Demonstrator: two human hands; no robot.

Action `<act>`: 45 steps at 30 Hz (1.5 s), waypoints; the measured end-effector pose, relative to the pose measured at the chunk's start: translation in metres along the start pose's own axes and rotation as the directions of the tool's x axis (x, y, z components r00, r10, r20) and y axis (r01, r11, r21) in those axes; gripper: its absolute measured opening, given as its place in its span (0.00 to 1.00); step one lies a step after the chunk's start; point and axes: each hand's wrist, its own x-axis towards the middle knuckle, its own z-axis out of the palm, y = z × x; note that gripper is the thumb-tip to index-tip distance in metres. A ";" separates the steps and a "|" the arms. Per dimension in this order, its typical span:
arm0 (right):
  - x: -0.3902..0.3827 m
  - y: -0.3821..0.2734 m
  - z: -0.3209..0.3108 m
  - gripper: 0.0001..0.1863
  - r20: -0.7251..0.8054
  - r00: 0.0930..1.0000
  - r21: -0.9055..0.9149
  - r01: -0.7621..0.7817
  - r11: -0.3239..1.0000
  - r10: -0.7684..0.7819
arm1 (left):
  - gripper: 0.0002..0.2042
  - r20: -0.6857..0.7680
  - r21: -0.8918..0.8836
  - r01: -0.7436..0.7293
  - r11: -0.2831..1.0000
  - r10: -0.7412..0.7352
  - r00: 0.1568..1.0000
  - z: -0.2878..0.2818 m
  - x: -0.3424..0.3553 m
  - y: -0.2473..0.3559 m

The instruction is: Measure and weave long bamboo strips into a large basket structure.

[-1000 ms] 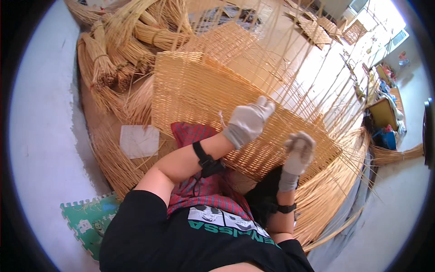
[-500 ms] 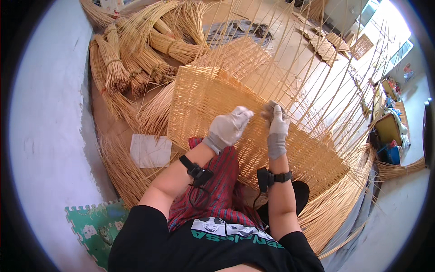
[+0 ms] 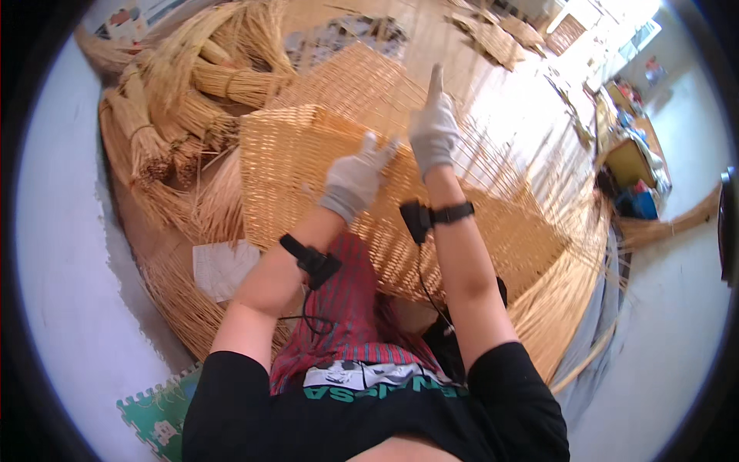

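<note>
A woven tan basket piece (image 3: 281,181) with long upright stakes lies across the front of me and my red plaid cloth (image 3: 346,285). My left hand (image 3: 356,173), in a pale glove, is at its upper edge with index finger and thumb apart, slightly blurred. My right hand (image 3: 433,127), gloved too, is raised just right of it among the stakes, one finger stretched upward and the others curled; what they may hold is hidden. Black straps with small devices and cables circle both forearms.
Bundles of straw (image 3: 231,85) pile at upper left, with loose strands (image 3: 570,316) along the right. A white square (image 3: 219,269), green foam mat (image 3: 154,416) and pale wall (image 3: 69,231) are on the left. Woven panels (image 3: 500,42) lie farther back; a cluttered table (image 3: 643,154) stands right.
My right hand has risen from the front of the piece to above its edge, further forward. My left hand has shifted up from its position half a second ago, and its fingers have spread.
</note>
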 end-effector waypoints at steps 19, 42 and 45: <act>-0.088 0.153 -0.098 0.23 -0.110 0.904 0.826 -0.147 0.543 0.413 | 0.36 0.079 -0.056 -0.020 0.998 0.025 0.997 0.023 0.007 0.113; -0.144 0.176 -0.108 0.09 -0.300 0.952 0.245 0.134 0.960 -0.057 | 0.06 0.039 -0.751 0.056 0.658 -0.040 0.998 0.080 0.052 0.215; -0.154 0.175 -0.117 0.10 -0.157 0.980 0.425 -0.046 0.904 0.124 | 0.08 -0.034 -0.568 -0.044 0.822 0.031 0.999 0.075 0.053 0.215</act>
